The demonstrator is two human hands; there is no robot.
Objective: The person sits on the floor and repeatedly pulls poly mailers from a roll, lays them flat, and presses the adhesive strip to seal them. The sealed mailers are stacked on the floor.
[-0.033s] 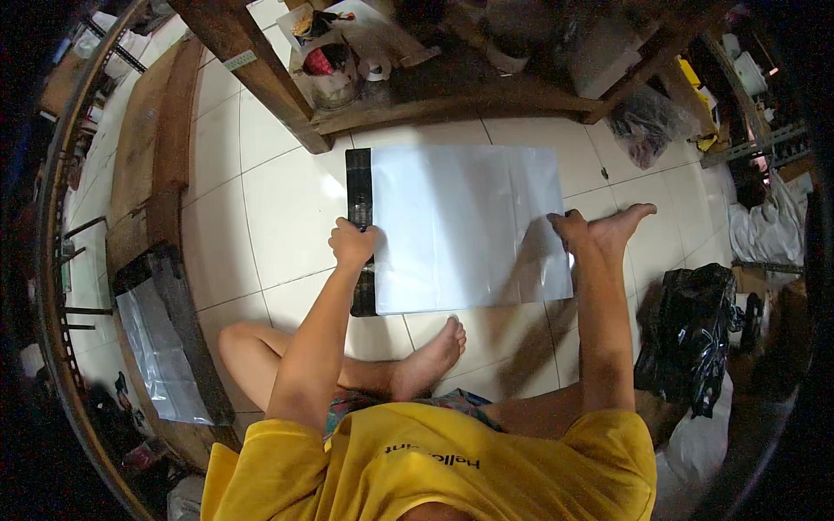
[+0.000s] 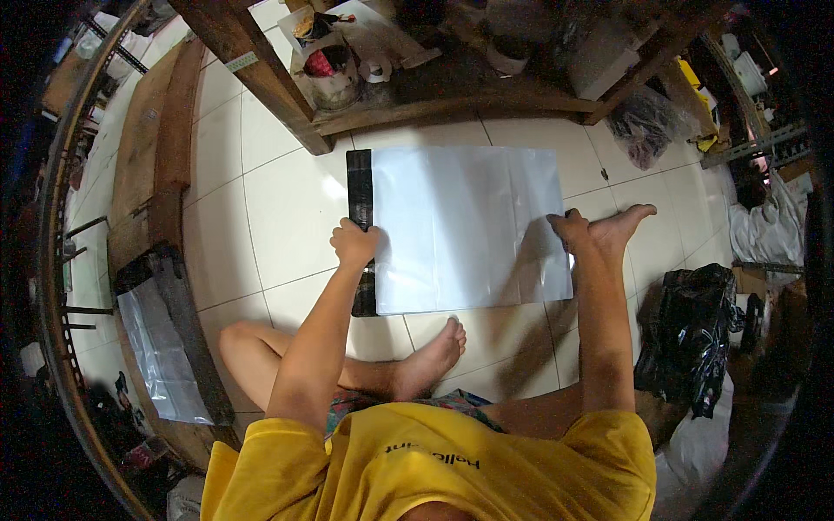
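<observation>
A pale plastic sheet (image 2: 460, 230) was spread out over the tiled floor (image 2: 217, 234), just short of the floor's far edge, where a wooden shelf unit (image 2: 486, 104) was seen. Along the sheet's left side a black band (image 2: 360, 187) was shown, running from its far left corner to its near left corner. This band was gripped about midway by the left hand (image 2: 354, 241), its fingers curled closed on the sheet's edge. The right edge of the sheet was gripped by the right hand (image 2: 570, 228), also near the middle; the undersides of both grips were hidden. Whether the sheet was rested flat on the floor or was lifted slightly from it could not be told.

One bare foot (image 2: 430, 358) was placed just off the sheet's near edge, and the other bare foot (image 2: 618, 227) was placed just beside the right hand. A yellow shirt (image 2: 434, 460) was worn.

Toward the floor's right edge a crumpled black bag (image 2: 686, 321) was seen, and a clear bag (image 2: 647, 126) was placed near the far right corner, beside the shelf unit. Along the floor's left edge a long wooden board (image 2: 143, 156) was laid; at its near end a smaller pale bag (image 2: 165, 356) with a dark border was set. Near the shelf unit's left front corner a round container (image 2: 334, 91) was carried.
</observation>
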